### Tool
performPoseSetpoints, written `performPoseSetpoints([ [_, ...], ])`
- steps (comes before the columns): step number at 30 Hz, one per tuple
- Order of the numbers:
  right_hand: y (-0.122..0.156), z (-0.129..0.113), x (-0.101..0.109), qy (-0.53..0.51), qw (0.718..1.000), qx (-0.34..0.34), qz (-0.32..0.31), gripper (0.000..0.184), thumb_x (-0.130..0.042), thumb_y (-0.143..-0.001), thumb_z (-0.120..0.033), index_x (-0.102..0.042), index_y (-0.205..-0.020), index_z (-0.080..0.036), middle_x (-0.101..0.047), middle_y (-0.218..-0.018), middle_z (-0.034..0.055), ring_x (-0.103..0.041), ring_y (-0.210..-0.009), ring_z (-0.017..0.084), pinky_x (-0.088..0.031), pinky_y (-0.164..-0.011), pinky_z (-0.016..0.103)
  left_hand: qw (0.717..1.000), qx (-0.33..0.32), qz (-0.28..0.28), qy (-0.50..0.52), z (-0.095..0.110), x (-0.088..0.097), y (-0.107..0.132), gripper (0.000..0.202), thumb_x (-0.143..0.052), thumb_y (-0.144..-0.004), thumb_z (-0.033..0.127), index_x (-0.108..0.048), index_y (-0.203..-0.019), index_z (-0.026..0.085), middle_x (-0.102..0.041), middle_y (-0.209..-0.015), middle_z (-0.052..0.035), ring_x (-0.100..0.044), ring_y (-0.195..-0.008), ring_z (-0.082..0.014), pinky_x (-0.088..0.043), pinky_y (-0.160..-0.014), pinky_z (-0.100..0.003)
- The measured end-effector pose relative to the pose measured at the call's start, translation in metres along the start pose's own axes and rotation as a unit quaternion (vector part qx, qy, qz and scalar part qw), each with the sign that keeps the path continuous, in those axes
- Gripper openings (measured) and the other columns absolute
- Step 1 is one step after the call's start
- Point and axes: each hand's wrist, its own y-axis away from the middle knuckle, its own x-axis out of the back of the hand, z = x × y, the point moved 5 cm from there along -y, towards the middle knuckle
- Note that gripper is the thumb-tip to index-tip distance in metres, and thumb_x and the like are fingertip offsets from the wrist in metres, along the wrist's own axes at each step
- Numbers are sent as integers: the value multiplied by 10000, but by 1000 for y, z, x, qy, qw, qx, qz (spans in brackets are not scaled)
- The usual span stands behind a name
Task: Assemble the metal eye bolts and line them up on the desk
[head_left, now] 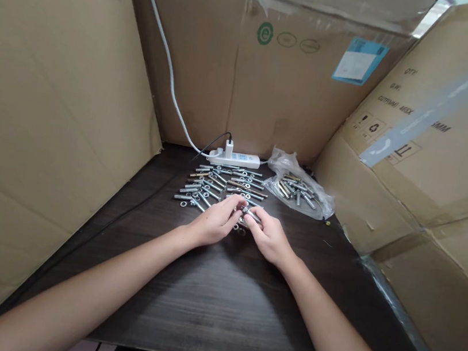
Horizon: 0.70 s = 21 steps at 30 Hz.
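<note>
Hands meet over the dark wooden desk (215, 306): two of them, the left hand (215, 223) and right hand (267, 237), fingers curled together around one silver metal anchor bolt (250, 213) held between them just above the desk. Beyond lie several dozen loose silver bolts (219, 184), too many to count, then one clear plastic bag of bolts (301, 189) and one white power strip (236, 158).

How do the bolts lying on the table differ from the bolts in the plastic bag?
The bolts on the table lie loose and spread out on the dark wood; the bolts in the plastic bag sit bunched together. The table group looks more numerous. Both are silvery metal.
</note>
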Motion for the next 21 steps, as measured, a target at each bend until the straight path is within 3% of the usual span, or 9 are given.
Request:
performPoseSetpoints([
  [6,0,-1,-4,-7,1000,13,-5,267,-448,-891,-388,-602,-870,-170,-608,-712,6,-544,-603,121,-435,-581,208,999,-4,-40,-23,-1,-3,7,239,-305,-941,264,-428,-1135,197,-568,-982,-40,-555,-850,-148,-442,-787,-273],
  [12,2,-6,-4,1,1000,27,-11,248,-435,-902,-363,-595,-881,-175,-609,-721,14,-530,-601,121,-421,-575,205,997,-27,-56,-55,2,-2,9,221,-286,-949,258,-440,-1093,190,-563,-919,-39,-548,-789,-147,-423,-726,-262],
  [21,3,-6,-9,31,999,35,-24,243,-426,-914,-367,-598,-920,-196,-620,-722,8,-535,-590,123,-418,-580,212,997,-8,-61,-56,0,0,11,227,-270,-961,305,-462,-1002,190,-572,-844,-26,-552,-729,-147,-401,-661,-256],
])
